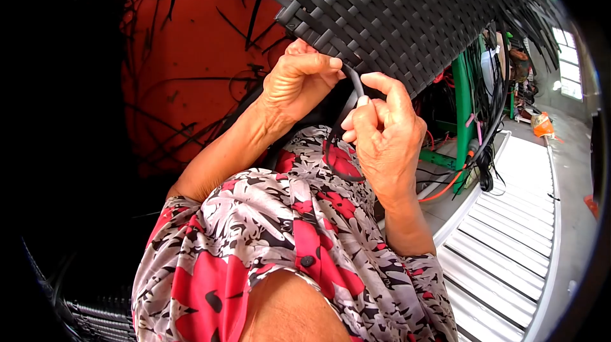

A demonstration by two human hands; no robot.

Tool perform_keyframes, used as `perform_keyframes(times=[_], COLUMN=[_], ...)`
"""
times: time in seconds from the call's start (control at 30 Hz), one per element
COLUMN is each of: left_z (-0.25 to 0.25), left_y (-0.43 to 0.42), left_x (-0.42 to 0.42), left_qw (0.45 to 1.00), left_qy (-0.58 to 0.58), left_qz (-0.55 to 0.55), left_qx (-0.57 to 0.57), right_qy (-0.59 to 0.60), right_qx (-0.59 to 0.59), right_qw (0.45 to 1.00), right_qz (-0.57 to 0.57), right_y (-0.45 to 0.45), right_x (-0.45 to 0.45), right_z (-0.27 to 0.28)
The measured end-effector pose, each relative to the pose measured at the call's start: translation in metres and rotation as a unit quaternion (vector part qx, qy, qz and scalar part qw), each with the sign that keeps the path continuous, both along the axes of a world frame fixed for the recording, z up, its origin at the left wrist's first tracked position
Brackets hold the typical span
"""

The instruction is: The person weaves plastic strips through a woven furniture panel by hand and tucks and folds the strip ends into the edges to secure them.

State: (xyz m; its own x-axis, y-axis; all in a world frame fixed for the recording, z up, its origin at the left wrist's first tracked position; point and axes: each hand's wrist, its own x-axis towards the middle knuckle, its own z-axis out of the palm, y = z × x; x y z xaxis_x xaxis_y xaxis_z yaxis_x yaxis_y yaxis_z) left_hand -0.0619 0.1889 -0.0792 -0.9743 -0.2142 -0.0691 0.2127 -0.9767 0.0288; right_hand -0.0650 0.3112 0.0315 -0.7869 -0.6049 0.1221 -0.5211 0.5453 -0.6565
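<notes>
A dark grey woven panel (pixel 407 17) of flat plastic strips slants across the top, its lower edge just above my hands. My left hand (pixel 304 78) is at that edge, thumb and fingers pinched together; what lies between them is mostly hidden. A loose black strip (pixel 358 81) runs from the panel's edge down to my right hand (pixel 385 125), which pinches it between thumb and fingers. Below the hands, the strip's slack curves in a loop over the patterned shirt.
An orange-red surface (pixel 191 55) at left is littered with black strip scraps. To the right are a green metal frame (pixel 463 113), hanging cables, an orange hose (pixel 445 188) and a white slatted panel (pixel 503 234) on the floor. Loose strip ends stick out from the woven panel.
</notes>
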Motion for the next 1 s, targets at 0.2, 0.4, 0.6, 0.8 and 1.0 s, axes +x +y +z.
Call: perform_keyframes(times=[0.2,0.4,0.6,0.8,1.0], left_z=[0.027,0.056,0.045,0.032,0.003], left_y=[0.001,0.004,0.001,0.002,0.004], left_x=[0.011,0.012,0.016,0.015,0.008], left_qw=[0.992,0.985,0.987,0.998,0.995], left_qy=[-0.008,-0.125,-0.059,0.045,0.099], left_qz=[0.042,0.044,0.038,0.031,0.003], left_qx=[-0.118,-0.107,-0.142,-0.038,-0.031], right_qy=[-0.137,-0.154,-0.223,-0.266,-0.233], right_qx=[-0.063,-0.193,-0.225,-0.249,-0.157], right_qw=[0.988,0.969,0.948,0.930,0.958], right_qz=[-0.039,-0.025,-0.022,-0.041,-0.059], right_y=[-0.011,-0.010,-0.010,-0.012,-0.001], right_x=[0.016,0.025,0.022,0.018,0.007], right_z=[0.006,-0.012,-0.015,-0.010,-0.001])
